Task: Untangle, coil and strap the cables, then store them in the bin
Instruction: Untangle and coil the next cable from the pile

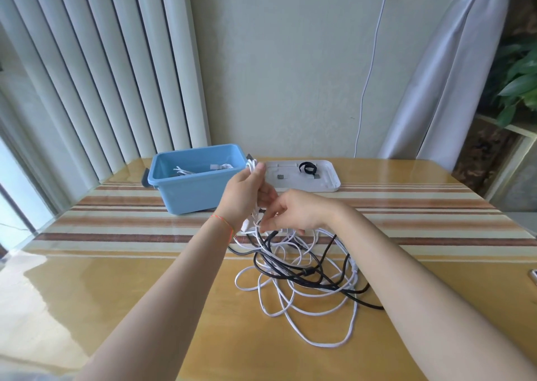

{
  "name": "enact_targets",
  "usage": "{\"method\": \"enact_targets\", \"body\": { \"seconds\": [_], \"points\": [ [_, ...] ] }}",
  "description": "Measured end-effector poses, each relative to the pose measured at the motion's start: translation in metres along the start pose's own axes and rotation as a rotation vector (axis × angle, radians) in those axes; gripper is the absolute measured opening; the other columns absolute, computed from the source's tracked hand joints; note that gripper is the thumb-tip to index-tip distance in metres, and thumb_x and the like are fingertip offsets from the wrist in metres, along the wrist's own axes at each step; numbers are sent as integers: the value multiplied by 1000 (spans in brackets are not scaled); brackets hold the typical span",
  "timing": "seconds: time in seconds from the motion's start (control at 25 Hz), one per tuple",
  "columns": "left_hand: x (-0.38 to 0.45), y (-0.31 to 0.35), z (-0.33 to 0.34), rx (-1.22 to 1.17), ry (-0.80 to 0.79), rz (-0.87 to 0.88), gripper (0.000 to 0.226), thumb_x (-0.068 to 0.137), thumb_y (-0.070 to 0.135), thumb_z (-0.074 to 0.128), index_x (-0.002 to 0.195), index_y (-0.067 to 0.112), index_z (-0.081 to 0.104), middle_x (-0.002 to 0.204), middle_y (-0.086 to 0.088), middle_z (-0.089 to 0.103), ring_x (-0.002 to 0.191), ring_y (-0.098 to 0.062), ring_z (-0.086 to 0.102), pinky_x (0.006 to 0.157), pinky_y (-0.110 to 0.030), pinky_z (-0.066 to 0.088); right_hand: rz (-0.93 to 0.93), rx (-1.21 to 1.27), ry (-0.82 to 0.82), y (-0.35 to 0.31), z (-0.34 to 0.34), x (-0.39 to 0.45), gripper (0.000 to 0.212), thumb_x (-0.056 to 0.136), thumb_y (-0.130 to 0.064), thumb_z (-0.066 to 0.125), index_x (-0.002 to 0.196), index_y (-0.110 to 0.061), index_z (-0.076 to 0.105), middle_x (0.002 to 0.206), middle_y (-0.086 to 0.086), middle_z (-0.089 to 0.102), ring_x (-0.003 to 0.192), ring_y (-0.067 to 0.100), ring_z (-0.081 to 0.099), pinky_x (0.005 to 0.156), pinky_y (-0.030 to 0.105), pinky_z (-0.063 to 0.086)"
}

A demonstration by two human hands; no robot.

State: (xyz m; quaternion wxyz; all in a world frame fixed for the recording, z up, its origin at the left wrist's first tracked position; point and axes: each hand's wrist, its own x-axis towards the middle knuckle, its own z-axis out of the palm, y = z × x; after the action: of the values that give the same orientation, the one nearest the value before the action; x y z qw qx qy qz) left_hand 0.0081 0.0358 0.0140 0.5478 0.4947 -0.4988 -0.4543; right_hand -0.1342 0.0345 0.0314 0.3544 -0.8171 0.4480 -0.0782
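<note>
both hands work mid-counter: left hand (247, 194) grips a white cable coil (253, 169), right hand (290, 213) fingers pinch a strand above the tangle (302, 276); blue bin (197, 188) behind.

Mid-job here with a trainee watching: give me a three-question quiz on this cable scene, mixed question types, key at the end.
1. True or false: the blue bin already has a cable inside.
2. Which hand holds the white coil upright? A) left hand B) right hand C) neither
3. Fill in: the black strap lies on the white ____.

Key: 1 true, a white cable lies in the bin. 2 A, while the right hand pinches white cable just above the tangled pile. 3 lid.
</note>
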Motion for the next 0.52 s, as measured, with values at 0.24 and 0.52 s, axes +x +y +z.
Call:
{"method": "enact_targets", "body": {
  "seconds": [0.24, 0.52],
  "points": [
    [-1, -18, -17, 263, -252, -219, 45, 105, 38, 38, 66, 15, 39, 45, -1, 32, 36, -14, 24, 42, -19, 19, -103, 348, 189, 6, -5, 8, 12, 85, -2, 63, 95, -8, 65, 57, -1, 60, 51, 13, 48, 55, 30, 45],
    [1, -27, -48, 87, -663, -282, 47, 95, 42, 56, 56, 23, 38, 50, 6, 17, 42, -12, 10, 39, -20, 9, 34, 426, 182, 38, 10, 25, 28, 82, -31, 78, 86, -12, 57, 54, -7, 49, 46, 12, 43, 54, 32, 49]
  ]
}}
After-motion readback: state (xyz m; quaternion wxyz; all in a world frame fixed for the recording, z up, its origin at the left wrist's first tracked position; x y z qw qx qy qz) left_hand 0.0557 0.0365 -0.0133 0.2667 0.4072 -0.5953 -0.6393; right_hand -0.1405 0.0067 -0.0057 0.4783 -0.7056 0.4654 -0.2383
